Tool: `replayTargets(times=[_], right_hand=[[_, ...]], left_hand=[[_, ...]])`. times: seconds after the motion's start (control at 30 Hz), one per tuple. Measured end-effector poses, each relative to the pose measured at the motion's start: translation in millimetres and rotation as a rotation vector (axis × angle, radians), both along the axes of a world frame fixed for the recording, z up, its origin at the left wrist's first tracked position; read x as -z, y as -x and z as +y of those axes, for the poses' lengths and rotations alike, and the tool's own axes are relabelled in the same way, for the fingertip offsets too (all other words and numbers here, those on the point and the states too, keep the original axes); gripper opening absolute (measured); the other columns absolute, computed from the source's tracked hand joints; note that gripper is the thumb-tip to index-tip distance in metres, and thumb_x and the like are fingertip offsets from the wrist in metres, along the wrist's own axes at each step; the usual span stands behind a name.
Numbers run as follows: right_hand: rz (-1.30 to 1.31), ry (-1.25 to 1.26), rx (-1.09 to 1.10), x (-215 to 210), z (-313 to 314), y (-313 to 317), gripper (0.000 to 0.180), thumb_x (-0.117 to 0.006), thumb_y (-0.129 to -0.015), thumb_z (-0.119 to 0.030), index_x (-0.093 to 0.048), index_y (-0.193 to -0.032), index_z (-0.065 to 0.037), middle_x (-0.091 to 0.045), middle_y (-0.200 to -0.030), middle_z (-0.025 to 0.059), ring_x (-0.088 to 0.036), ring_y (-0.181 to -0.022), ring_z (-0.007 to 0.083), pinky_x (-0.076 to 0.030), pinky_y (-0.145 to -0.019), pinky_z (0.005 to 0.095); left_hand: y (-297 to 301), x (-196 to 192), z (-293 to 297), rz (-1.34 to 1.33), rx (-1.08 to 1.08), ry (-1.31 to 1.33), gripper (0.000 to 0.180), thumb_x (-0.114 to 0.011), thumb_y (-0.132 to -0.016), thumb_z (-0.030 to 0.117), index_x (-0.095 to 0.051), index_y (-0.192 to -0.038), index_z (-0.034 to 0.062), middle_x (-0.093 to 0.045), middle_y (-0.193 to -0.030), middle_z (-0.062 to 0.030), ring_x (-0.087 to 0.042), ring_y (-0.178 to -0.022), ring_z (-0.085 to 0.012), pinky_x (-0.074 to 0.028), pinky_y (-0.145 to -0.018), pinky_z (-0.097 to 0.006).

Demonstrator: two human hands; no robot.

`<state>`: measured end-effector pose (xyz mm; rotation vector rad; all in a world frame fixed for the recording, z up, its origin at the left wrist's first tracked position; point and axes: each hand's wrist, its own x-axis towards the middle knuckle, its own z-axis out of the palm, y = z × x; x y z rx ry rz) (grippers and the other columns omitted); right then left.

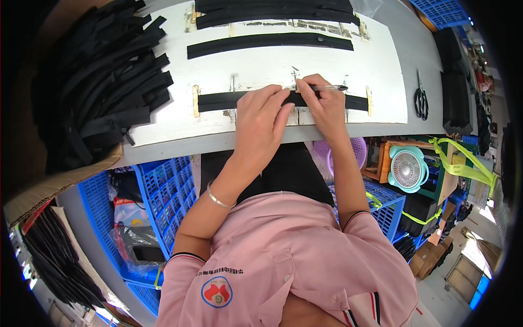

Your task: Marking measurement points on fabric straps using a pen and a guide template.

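1. The left hand [260, 121] lies flat, fingers spread, pressing on a black strip [223, 101] near the front edge of the white desk [261, 62].
2. The right hand [322, 106] pinches a pen [330, 88], tip over the strip.
3. Scissors [421, 101] lie well to the right; a pile of black strips [103, 82] sits left.

White worktable [381, 49]; blue crates [163, 191] beneath; small fan [407, 169] right; daylight on floor [479, 256].
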<state>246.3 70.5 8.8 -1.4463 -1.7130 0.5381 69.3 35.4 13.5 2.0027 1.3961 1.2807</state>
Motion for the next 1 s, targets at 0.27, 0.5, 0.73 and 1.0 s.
replayTargets(times=[0.27,0.5,0.73,1.0], right_hand=[[0.119,0.108,0.021,-6,-7,-3,0.015,-0.073,-0.095,-0.016,-0.073,-0.088,-0.002,-0.069,-0.071,0.0056,-0.061,-0.059,0.0151,-0.046,-0.055,0.0280],[0.061,-0.016,-0.122,-6,-4,-6,0.016,-0.073,-0.092,-0.015,-0.074,-0.081,-0.004,-0.069,-0.070,0.0054,-0.060,-0.057,0.0167,-0.045,-0.055,0.0294],[0.032,-0.038,-0.161,-2,-5,-16,0.013,-0.073,-0.092,-0.012,-0.074,-0.084,-0.001,-0.070,-0.073,0.0072,-0.062,-0.062,0.0173,-0.046,-0.058,0.0294],[0.345,0.059,0.213,-29,-16,-87,0.020,-0.068,-0.101,-0.016,-0.070,-0.094,0.002,-0.067,-0.078,-0.0034,-0.054,-0.072,0.0035,-0.044,-0.063,0.0222]], left_hand=[[-14,13,14,0.039,-0.043,-0.003,0.012,-0.081,-0.080,0.008,-0.076,-0.091,0.0082,-0.070,-0.101,-0.0018,-0.063,-0.097,-0.0222,-0.044,-0.088,-0.037],[-15,12,15,0.055,-0.049,0.004,0.012,-0.082,-0.080,0.008,-0.078,-0.091,0.0088,-0.070,-0.101,-0.0009,-0.063,-0.097,-0.0208,-0.044,-0.088,-0.036],[-18,12,17,0.039,-0.041,-0.008,0.010,-0.081,-0.080,0.008,-0.077,-0.089,0.0073,-0.068,-0.099,-0.0018,-0.062,-0.095,-0.0225,-0.043,-0.087,-0.037],[-16,7,14,0.080,-0.039,-0.002,0.010,-0.080,-0.082,0.007,-0.077,-0.091,0.0080,-0.070,-0.101,-0.0021,-0.063,-0.096,-0.0221,-0.043,-0.089,-0.036]])
